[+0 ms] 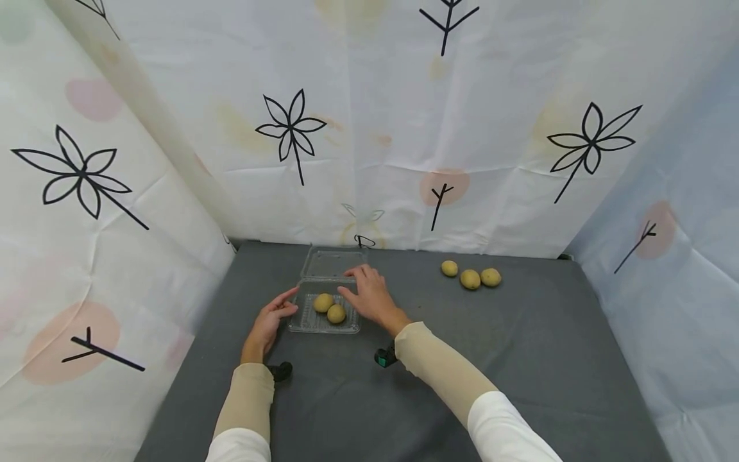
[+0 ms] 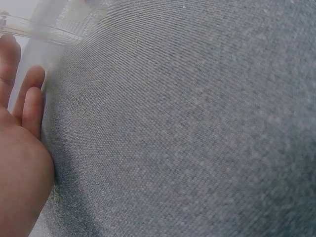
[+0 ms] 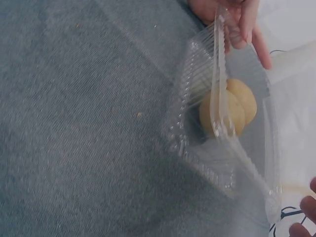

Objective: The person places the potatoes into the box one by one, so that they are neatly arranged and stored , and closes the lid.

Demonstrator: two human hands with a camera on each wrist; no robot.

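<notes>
A clear plastic clamshell box (image 1: 297,326) lies on the grey table with its lid (image 1: 331,262) folded back behind it. Two small yellow potatoes (image 1: 323,303) sit side by side inside the base. At the box's left side, my left hand (image 1: 265,327) holds the rim, fingers on both sides of the clear wall in the right wrist view. My right hand (image 1: 374,298) hovers at the right rear corner near the hinge, fingers spread and holding nothing. In the right wrist view only its fingertips (image 3: 308,212) show, apart from the box.
Three more potatoes (image 1: 470,279) lie in a loose group at the back right of the table (image 1: 462,372). White printed cloth walls (image 1: 381,128) rise behind and on both sides. Each wrist carries a small black camera (image 1: 385,356).
</notes>
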